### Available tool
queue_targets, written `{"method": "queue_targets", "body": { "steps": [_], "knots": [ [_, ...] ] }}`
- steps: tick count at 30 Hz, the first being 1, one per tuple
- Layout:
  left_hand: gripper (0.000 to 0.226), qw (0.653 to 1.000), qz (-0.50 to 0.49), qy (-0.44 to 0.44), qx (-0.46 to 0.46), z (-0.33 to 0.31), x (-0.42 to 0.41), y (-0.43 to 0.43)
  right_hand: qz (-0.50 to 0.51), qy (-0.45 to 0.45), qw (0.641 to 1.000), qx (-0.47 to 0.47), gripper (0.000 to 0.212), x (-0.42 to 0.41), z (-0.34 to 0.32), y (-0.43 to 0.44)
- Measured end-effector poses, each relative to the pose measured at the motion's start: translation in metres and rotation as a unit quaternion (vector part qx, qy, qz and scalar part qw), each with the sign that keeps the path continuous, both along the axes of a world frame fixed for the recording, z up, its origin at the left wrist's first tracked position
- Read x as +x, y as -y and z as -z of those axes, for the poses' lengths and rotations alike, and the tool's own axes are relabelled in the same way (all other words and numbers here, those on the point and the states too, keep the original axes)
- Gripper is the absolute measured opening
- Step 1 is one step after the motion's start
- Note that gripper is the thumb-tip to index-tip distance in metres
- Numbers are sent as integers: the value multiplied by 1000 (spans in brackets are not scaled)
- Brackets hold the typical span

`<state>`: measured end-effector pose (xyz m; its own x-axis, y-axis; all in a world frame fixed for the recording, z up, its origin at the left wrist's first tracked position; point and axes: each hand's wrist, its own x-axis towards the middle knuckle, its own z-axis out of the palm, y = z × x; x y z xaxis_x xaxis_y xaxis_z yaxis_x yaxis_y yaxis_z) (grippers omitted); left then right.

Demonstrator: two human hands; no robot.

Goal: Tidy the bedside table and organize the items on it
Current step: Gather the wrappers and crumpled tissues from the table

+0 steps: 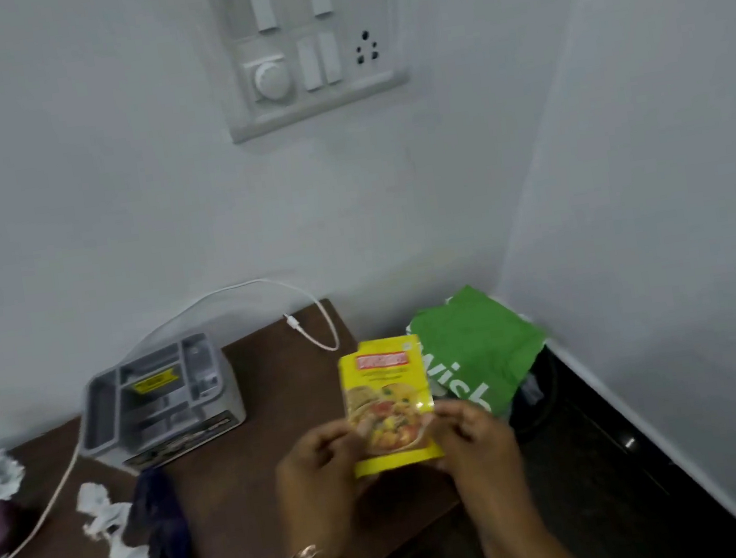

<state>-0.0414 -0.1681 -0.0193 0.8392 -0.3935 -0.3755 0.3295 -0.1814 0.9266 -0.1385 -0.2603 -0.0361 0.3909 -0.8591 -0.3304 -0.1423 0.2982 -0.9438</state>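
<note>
Head view: brown bedside table (255, 434), green bag (473, 349) off its right edge, yellow packet (386, 398) held over that edge.
I see left hand (316, 468) and right hand (476, 442) each pinching a lower side of the packet; long axis runs near-to-far, bag just right, right hand nearer it.

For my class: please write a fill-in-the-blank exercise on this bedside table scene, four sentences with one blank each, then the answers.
1. The left hand and the right hand both hold a ______ packet.
2. The bag partly hidden behind the packet is coloured ______.
3. The grey organizer stands on the table, to the ______ of the packet.
4. The wall panel above the table carries switches, a round dial and two ______.
Answers: yellow; green; left; sockets.
</note>
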Motion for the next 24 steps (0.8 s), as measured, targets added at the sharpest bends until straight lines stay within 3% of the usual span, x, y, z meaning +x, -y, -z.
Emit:
{"method": "queue_targets", "body": {
  "steps": [6,8,11,17,21,24],
  "knots": [
    [12,995,94,-17,6,29,-12,83,126,-109,986,-33,14,-23,68,129],
    [12,995,101,-11,21,38,-15,82,134,-125,983,27,4,-27,98,159],
    [11,995,95,-18,35,47,-24,67,124,-146,970,148,20,-38,131,178],
    [10,995,71,-50,45,53,-29,36,137,-130,959,211,31,-50,143,160],
    [11,997,48,-58,28,47,-28,19,138,-110,976,129,11,-46,124,129],
    [11,998,8,-67,-3,37,-23,-2,108,-28,993,45,8,-29,93,95]
  ]
}}
